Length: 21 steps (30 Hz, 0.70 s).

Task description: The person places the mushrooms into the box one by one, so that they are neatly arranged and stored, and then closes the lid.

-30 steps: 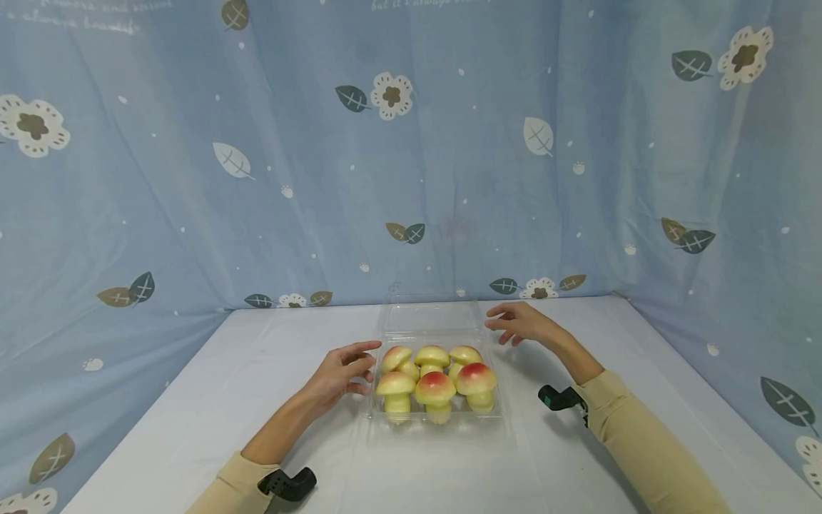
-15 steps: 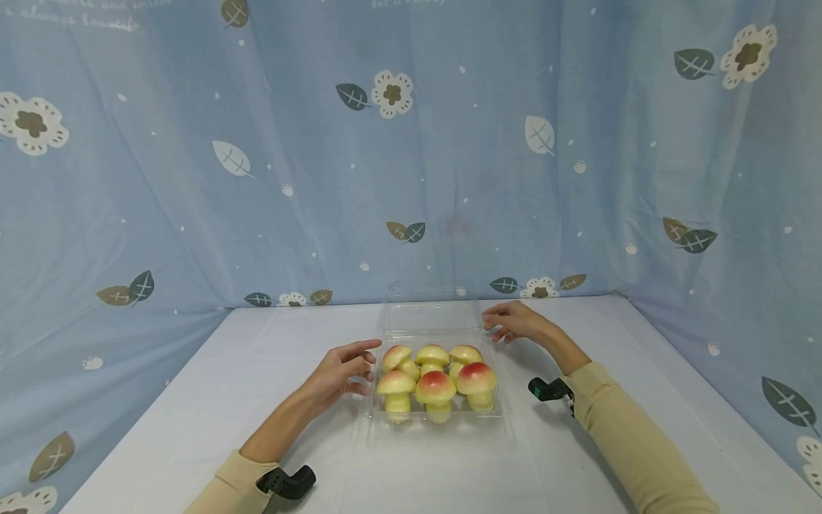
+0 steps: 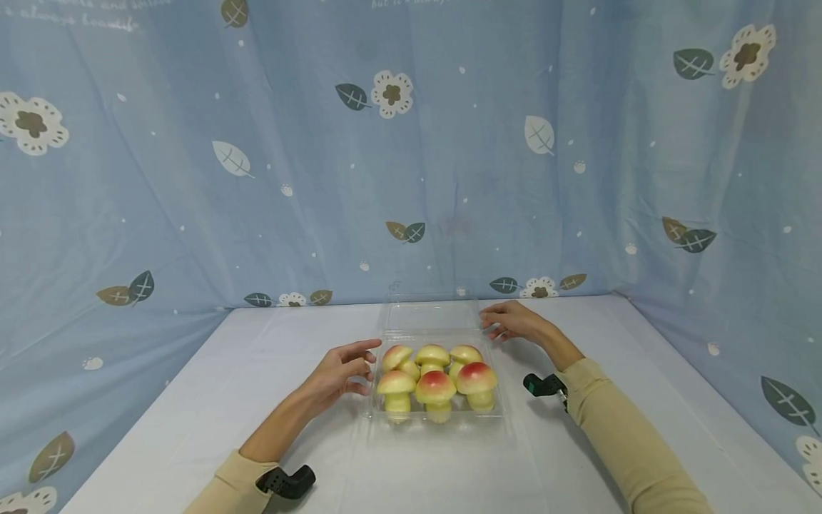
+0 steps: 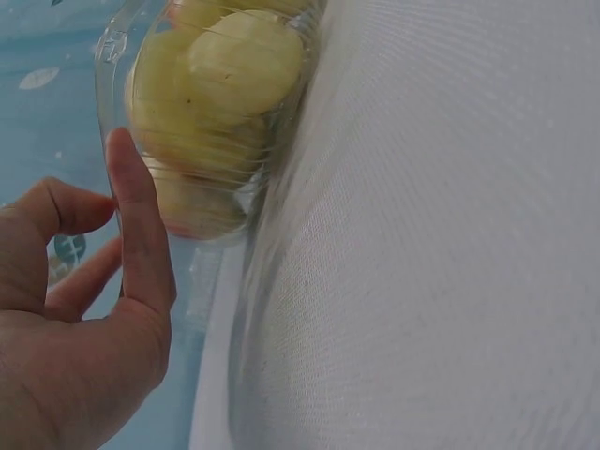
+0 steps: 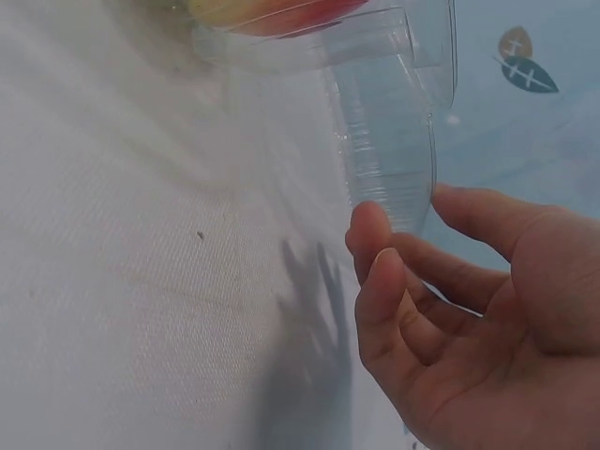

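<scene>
A clear plastic clamshell box (image 3: 449, 416) lies in the middle of the white table, its lid (image 3: 432, 316) folded back toward the curtain. Inside sit several toy mushrooms (image 3: 435, 389) in two rows, with pale yellow stems and red-and-yellow caps. My left hand (image 3: 335, 375) is at the box's left side; in the left wrist view its thumb and a fingertip pinch the thin rim. At the lid's right edge is my right hand (image 3: 516, 321). The right wrist view shows its thumb on one side of the lid's edge and curled fingers on the other.
A white cloth covers the table (image 3: 546, 457). Behind it and along both sides hangs a blue curtain (image 3: 449, 178) printed with leaves and flowers. Each sleeved wrist carries a black camera mount, the left mount (image 3: 286, 483) lying low near the table.
My right hand has moved left to the lid's right edge, and its forearm has followed. The left hand stays at the box's left rim. The box and mushrooms have not visibly moved.
</scene>
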Motion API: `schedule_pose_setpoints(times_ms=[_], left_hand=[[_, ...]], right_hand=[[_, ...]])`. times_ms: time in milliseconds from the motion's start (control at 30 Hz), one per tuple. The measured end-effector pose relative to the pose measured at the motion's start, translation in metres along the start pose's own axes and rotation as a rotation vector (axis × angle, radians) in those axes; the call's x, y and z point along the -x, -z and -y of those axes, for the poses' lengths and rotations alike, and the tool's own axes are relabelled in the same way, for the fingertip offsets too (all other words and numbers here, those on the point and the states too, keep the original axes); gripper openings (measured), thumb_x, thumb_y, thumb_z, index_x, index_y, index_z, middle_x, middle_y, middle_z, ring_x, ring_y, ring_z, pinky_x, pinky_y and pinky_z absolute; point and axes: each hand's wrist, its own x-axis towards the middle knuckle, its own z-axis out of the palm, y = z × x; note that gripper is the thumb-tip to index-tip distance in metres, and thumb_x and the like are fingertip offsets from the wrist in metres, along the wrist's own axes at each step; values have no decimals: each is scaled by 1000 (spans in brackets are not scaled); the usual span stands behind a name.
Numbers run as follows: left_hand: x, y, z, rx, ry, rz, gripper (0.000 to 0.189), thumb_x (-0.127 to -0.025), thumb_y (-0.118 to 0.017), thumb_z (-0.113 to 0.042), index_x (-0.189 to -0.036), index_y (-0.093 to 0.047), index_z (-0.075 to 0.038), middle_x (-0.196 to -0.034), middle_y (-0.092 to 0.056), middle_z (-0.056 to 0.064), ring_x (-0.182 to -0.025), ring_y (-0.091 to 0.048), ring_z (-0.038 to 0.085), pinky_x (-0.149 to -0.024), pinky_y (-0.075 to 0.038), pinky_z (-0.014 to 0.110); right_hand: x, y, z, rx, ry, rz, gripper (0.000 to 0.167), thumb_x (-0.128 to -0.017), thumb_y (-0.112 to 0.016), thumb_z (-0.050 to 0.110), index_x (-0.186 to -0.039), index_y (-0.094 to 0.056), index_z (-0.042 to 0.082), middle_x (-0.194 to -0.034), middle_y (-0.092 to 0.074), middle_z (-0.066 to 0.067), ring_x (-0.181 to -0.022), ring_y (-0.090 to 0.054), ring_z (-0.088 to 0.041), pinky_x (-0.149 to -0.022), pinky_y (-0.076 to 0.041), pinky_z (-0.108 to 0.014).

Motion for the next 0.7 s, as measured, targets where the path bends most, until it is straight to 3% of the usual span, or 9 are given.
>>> schedule_pose_setpoints(times_ms=[700], left_hand=[[1, 0, 0, -11, 15, 4, 57, -93, -54, -1, -148, -42, -8, -110, -50, 6, -77, -59, 13, -59, -57, 26]], right_hand=[[-2, 3, 1, -43, 27, 7, 52, -104, -49, 24, -148, -38, -2, -130, -56, -25, -84, -70, -12, -70, -57, -26]])
